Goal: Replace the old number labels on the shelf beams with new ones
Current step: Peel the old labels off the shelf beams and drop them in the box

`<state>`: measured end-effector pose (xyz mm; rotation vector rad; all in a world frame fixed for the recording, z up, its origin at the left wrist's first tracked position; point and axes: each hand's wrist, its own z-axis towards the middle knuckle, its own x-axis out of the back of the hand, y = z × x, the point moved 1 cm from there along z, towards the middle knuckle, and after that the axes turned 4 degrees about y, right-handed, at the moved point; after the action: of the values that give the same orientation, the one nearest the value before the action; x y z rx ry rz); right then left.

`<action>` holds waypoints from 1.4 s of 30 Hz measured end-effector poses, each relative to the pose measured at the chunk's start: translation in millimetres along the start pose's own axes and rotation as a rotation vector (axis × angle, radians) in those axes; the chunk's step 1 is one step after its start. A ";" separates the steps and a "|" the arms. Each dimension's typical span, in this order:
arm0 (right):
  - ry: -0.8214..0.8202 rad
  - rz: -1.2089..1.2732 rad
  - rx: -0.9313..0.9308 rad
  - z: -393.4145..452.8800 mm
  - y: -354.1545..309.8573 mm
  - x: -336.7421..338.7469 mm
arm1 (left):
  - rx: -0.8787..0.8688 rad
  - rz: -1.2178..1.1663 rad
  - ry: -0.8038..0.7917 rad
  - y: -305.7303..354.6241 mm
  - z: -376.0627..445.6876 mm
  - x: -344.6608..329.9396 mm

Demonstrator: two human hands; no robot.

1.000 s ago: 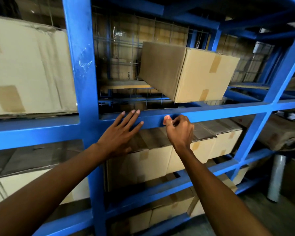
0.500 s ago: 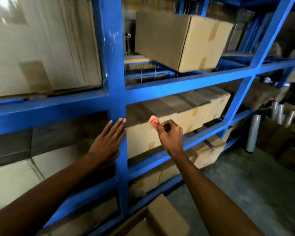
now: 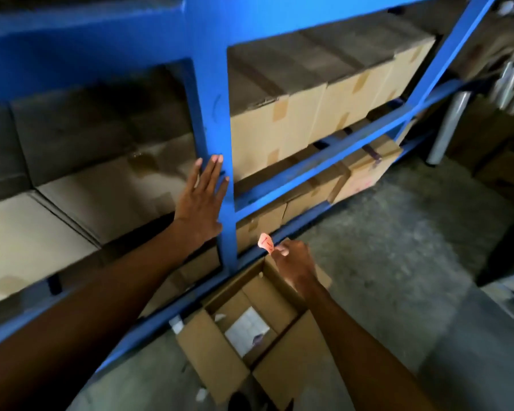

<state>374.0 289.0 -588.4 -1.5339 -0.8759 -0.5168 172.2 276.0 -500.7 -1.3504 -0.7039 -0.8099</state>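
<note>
A small pink number label (image 3: 266, 243) with dark marks is pinched between the fingertips of my right hand (image 3: 293, 262), held in the air above an open cardboard box (image 3: 220, 354) on the floor. My left hand (image 3: 204, 197) lies flat, fingers spread, against the blue upright post (image 3: 212, 120) of the shelf. Blue beams (image 3: 324, 161) run to the right from the post. Inside the open box lies a white sheet (image 3: 248, 324) and small scraps.
Closed cardboard boxes (image 3: 309, 105) fill the shelf levels on both sides of the post. Grey concrete floor (image 3: 398, 232) stretches to the right. Film rolls (image 3: 448, 126) and more cartons (image 3: 502, 173) stand at the far right.
My right hand peeled the pink label off the upper beam and carried it down over the open box. My left hand slid from the beam onto the post. The view tilted downward.
</note>
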 end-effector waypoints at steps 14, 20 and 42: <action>-0.146 -0.131 -0.217 -0.3 69.6 -89.1 | -0.048 0.235 0.115 9.6 9.0 -31.5; -0.128 -0.101 -0.324 9.1 75.2 -94.0 | -0.069 0.265 0.119 8.0 8.5 -32.8; 0.061 -0.254 0.156 8.0 -21.4 59.6 | -0.037 -0.310 -0.094 15.4 -25.8 67.5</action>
<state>392.7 310.1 -531.1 -1.2659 -1.0455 -0.6592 221.9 244.4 -455.9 -1.3368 -0.9928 -1.0135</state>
